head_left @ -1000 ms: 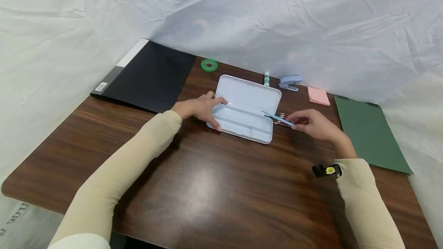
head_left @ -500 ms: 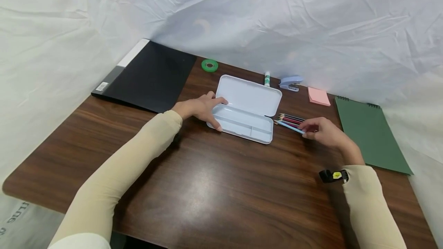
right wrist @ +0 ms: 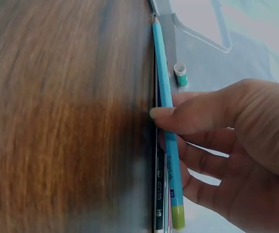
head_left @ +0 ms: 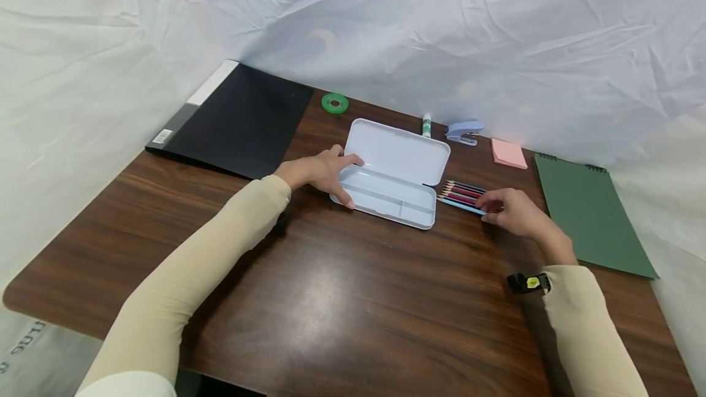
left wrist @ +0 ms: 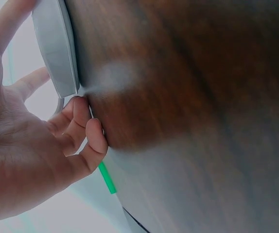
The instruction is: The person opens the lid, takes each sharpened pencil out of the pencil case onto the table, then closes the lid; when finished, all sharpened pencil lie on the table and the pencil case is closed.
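Note:
A white pencil case (head_left: pixel 380 196) lies with its lid raised; the tray compartments I can see hold nothing. My left hand (head_left: pixel 322 171) grips its left end, thumb on the front edge and index finger near the hinge side. Right of the case, several pencils (head_left: pixel 460 189) lie side by side, tips toward it. My right hand (head_left: pixel 510 210) pinches a light blue pencil (right wrist: pixel 164 73) between thumb and fingers, along the front of that row. In the right wrist view, a black pencil (right wrist: pixel 159 194) marked HB shows close beside it. The other pencils' rear ends are hidden behind the hand.
A black folder (head_left: pixel 237 121) lies at the left, with green tape (head_left: pixel 334 103) behind it. A glue stick (head_left: pixel 426 125), a stapler (head_left: pixel 464 132) and pink sticky notes (head_left: pixel 508 153) line the back. A green spiral notebook (head_left: pixel 592 213) is at the right.
My right hand has moved right and down with the light blue pencil, from over the case's right edge to the front of the pencil row. The left hand keeps its place.

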Demonstrator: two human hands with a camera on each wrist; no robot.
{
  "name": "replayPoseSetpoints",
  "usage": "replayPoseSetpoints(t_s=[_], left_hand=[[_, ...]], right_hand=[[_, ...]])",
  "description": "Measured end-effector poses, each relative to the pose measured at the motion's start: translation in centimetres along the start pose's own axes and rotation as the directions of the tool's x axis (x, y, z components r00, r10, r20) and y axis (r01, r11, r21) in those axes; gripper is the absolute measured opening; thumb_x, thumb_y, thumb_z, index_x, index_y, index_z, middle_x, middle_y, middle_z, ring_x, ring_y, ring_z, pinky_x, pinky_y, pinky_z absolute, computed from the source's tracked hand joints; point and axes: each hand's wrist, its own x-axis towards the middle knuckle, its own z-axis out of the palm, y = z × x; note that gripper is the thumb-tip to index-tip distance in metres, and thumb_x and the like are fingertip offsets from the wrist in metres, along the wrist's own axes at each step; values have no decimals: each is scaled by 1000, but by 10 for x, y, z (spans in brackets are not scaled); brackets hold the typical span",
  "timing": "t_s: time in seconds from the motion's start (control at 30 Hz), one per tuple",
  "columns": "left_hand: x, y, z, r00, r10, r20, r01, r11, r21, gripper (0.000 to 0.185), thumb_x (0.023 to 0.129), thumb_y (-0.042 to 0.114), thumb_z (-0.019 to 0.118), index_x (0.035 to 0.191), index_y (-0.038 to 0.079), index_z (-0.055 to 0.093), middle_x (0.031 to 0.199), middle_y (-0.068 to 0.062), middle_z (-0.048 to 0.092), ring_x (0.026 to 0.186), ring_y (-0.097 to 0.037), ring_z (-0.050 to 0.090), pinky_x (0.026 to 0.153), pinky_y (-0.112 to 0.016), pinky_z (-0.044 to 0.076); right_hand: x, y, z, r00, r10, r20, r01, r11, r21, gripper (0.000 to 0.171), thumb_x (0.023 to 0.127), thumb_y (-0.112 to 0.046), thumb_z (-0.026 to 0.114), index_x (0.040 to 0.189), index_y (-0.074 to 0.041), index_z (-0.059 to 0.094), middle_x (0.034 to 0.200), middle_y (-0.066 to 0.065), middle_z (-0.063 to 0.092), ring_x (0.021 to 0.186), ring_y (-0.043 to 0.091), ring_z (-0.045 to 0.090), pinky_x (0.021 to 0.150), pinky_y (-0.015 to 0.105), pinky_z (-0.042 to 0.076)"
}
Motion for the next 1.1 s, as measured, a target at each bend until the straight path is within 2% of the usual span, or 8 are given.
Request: replayPoseSetpoints(t_s=[0.17, 0.4, 0.8, 0.97, 1.1], left_hand=[[0, 0, 0, 1000, 2, 3, -2, 1000, 1, 98, 76, 54, 82, 155, 29, 29, 144, -16, 29, 131, -29, 37, 108, -44, 39], [1, -1, 0, 1000, -3, 0, 3, 1000, 4, 98, 76, 54, 82, 155, 30, 29, 143, -15, 29, 130, -29, 37, 107, -44, 39], [2, -2, 0, 1000, 2, -3, -2, 1000, 11, 99, 76, 54, 83, 155, 30, 29, 143, -15, 30, 130, -29, 37, 107, -44, 39], [3, -1, 0, 1000, 2, 0, -2, 1000, 13, 99, 76, 54, 82, 155, 30, 29, 143, -15, 29, 129, -29, 37, 107, -44, 39], [3, -1, 1, 1000, -3, -1, 3, 1000, 2, 98, 76, 54, 83, 155, 30, 29, 144, -15, 28, 130, -29, 36, 107, -44, 38]], right_hand=[[-1, 0, 1, 1000, 14, -26, -15, 999, -47, 22, 85, 5, 68, 107, 4, 70, 91, 13, 69, 84, 26, 60, 76, 44, 51], [-3, 2, 2, 997, 52, -51, -55, 997, -46, 20, 85, 8, 65, 105, 4, 68, 90, 14, 67, 83, 27, 59, 76, 45, 51], [-3, 3, 3, 992, 29, -121, -37, 997, -64, 18, 88, 5, 65, 105, 5, 68, 91, 17, 68, 82, 29, 61, 74, 47, 51], [1, -4, 2, 976, -13, -217, 12, 1000, -7, 22, 93, -2, 65, 114, 3, 67, 96, 19, 69, 85, 31, 62, 74, 46, 51], [12, -18, 2, 960, -36, -276, 72, 990, 124, 31, 96, -9, 64, 124, 3, 61, 112, 24, 67, 99, 38, 64, 87, 56, 51]])
